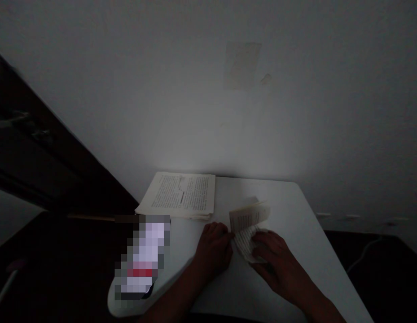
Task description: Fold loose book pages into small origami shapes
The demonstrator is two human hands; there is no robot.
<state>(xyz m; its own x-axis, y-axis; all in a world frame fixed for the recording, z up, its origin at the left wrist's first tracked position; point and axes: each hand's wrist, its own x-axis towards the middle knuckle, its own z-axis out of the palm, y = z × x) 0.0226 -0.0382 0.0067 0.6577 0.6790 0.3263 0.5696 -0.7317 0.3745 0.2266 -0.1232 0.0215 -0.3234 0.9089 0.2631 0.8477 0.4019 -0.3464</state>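
A printed paper sheet [249,224], partly folded with its upper flap lifted, lies on the white table [296,233] in dim light. My left hand [215,251] pinches the sheet's left edge with curled fingers. My right hand [274,255] lies on the lower part of the sheet, fingers pressing it against the table. A stack of printed pages [181,195] rests at the back left of the table, apart from both hands.
A blurred-out white and red object [142,258] lies at the table's left edge. A pale wall [208,89] rises right behind the table. Dark furniture [33,148] fills the left side. The floor to the right is dark.
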